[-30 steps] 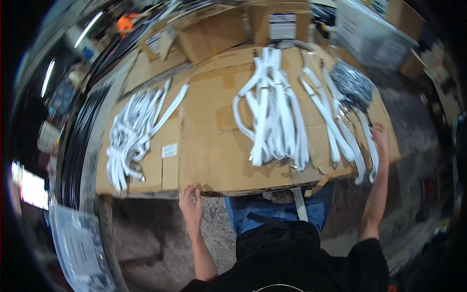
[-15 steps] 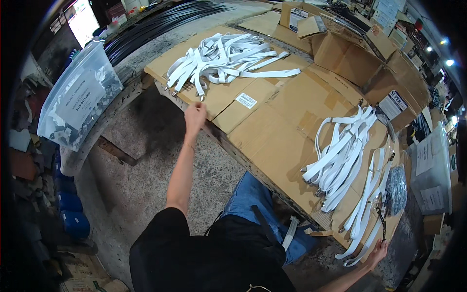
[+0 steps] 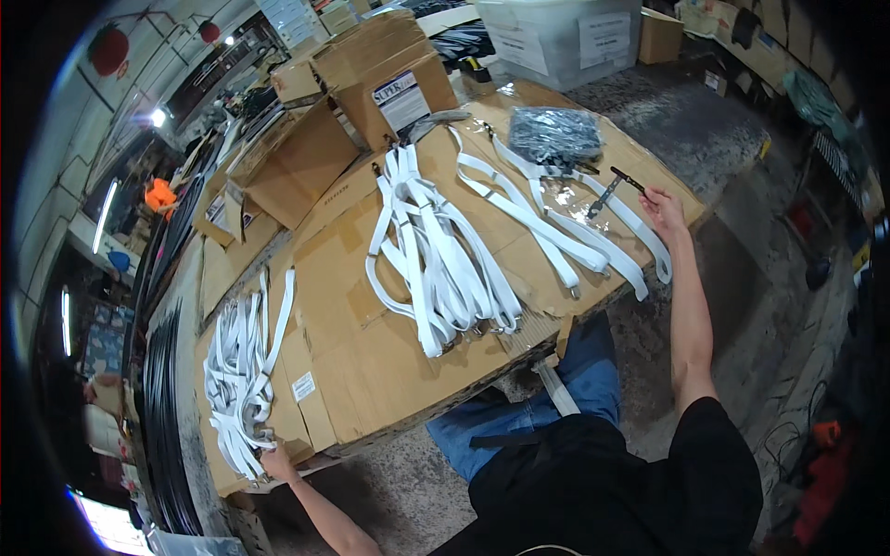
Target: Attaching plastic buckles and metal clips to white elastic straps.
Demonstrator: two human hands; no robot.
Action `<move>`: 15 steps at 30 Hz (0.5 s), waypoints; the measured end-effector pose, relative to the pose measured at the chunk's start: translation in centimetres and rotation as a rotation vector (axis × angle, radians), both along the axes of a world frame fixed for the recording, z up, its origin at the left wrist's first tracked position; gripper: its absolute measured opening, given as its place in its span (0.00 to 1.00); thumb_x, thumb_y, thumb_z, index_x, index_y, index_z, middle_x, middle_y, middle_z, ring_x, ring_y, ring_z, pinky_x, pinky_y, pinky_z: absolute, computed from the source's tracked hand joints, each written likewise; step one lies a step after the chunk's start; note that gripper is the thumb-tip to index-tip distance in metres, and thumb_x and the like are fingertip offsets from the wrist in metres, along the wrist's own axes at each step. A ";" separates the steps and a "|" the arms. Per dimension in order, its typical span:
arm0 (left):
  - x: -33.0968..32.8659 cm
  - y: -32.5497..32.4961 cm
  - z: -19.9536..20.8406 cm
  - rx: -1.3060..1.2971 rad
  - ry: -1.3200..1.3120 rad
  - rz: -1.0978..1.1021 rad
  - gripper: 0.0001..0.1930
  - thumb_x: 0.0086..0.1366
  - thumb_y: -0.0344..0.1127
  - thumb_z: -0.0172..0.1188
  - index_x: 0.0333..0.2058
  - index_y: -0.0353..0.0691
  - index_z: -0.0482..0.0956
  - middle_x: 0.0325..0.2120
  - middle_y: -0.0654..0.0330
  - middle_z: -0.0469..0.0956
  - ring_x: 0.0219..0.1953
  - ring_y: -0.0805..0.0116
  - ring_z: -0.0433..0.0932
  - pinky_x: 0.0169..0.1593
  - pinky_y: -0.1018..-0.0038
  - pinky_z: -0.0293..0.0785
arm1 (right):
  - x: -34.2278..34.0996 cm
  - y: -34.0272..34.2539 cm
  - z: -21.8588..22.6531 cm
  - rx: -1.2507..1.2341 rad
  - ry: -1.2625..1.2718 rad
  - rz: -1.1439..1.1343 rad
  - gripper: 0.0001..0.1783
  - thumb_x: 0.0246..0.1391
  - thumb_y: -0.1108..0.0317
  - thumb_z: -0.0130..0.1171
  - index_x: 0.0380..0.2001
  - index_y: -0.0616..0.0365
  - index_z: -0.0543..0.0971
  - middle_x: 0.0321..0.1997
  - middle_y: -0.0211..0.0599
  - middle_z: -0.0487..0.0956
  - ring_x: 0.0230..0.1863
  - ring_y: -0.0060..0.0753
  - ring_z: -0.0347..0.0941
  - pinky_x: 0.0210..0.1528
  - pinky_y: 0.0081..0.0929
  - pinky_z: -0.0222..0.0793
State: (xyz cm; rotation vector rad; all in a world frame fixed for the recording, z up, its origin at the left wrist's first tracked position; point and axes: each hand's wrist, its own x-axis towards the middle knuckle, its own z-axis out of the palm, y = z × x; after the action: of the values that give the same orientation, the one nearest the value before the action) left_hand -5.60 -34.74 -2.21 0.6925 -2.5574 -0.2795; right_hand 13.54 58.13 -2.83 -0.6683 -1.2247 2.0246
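White elastic suspenders with metal clips lie in a heap at the table's left end. My left hand is at the heap's near edge, its fingers curled on a strap end. Past the right edge of the table, my right hand pinches a slim dark T-shaped piece with small metal parts; its exact kind is unclear. Beside it lie a few loose white suspenders. A larger bundle of white suspenders is spread over the middle of the table.
Flattened cardboard covers the table. A clear plastic bag of dark items lies at the far right. Open cardboard boxes stand along the back, near a translucent bin. Long black strips run beyond the left end.
The view has swung to the right. My left hand has come onto the edge of the left heap. My right hand still holds the dark piece, now lifted more into view.
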 end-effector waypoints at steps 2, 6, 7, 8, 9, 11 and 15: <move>-0.6 -2.0 -0.1 0.036 0.163 -0.074 0.19 0.52 0.44 0.58 0.25 0.27 0.78 0.19 0.46 0.77 0.23 0.50 0.76 0.31 0.61 0.71 | 0.8 0.0 0.4 0.028 -0.049 -0.013 0.12 0.52 0.75 0.57 0.40 0.65 0.72 0.35 0.39 0.77 0.36 0.30 0.76 0.41 0.22 0.73; 0.4 7.2 6.9 0.025 0.238 -0.137 0.15 0.56 0.37 0.54 0.28 0.25 0.77 0.19 0.46 0.77 0.22 0.52 0.75 0.31 0.65 0.70 | 2.2 -0.1 0.3 -0.009 0.030 -0.066 0.12 0.52 0.74 0.57 0.40 0.63 0.72 0.33 0.36 0.77 0.33 0.27 0.75 0.34 0.19 0.73; 1.1 8.7 8.2 0.049 0.347 -0.261 0.13 0.57 0.33 0.53 0.29 0.25 0.76 0.20 0.46 0.76 0.23 0.53 0.74 0.31 0.66 0.69 | 1.5 -0.4 0.4 -0.033 0.066 -0.079 0.12 0.52 0.74 0.57 0.41 0.63 0.72 0.32 0.36 0.77 0.33 0.27 0.75 0.34 0.18 0.72; 1.3 10.2 9.1 0.071 0.454 -0.386 0.10 0.58 0.30 0.51 0.31 0.26 0.75 0.22 0.46 0.76 0.24 0.54 0.74 0.32 0.67 0.69 | 0.9 -0.3 0.5 -0.059 0.100 -0.091 0.12 0.52 0.73 0.57 0.41 0.63 0.72 0.32 0.35 0.77 0.32 0.26 0.75 0.33 0.18 0.72; 0.7 11.4 9.0 0.043 0.487 -0.432 0.10 0.58 0.29 0.51 0.32 0.27 0.75 0.23 0.46 0.76 0.25 0.54 0.74 0.32 0.67 0.69 | 0.1 -0.1 0.3 -0.060 0.097 -0.077 0.12 0.52 0.73 0.57 0.41 0.63 0.72 0.32 0.35 0.77 0.32 0.26 0.75 0.33 0.18 0.72; -0.2 15.5 9.0 0.041 0.473 -0.533 0.08 0.57 0.27 0.52 0.32 0.28 0.75 0.26 0.46 0.76 0.27 0.54 0.73 0.33 0.65 0.69 | -0.6 0.3 -0.7 -0.057 0.076 -0.142 0.11 0.52 0.72 0.58 0.39 0.62 0.73 0.29 0.34 0.76 0.31 0.24 0.75 0.32 0.17 0.72; -0.3 24.7 6.1 -0.121 0.420 -0.855 0.03 0.55 0.26 0.54 0.27 0.32 0.73 0.31 0.48 0.74 0.33 0.55 0.72 0.39 0.64 0.67 | -1.9 -1.8 0.5 0.101 0.021 -0.315 0.09 0.50 0.71 0.60 0.35 0.62 0.75 0.27 0.33 0.76 0.27 0.21 0.73 0.28 0.16 0.69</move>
State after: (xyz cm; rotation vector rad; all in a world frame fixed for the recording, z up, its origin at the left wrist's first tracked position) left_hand -5.93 -10.04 3.89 -0.4979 -2.2810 -0.4726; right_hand 11.65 56.33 -2.33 -0.7380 -1.1228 1.6952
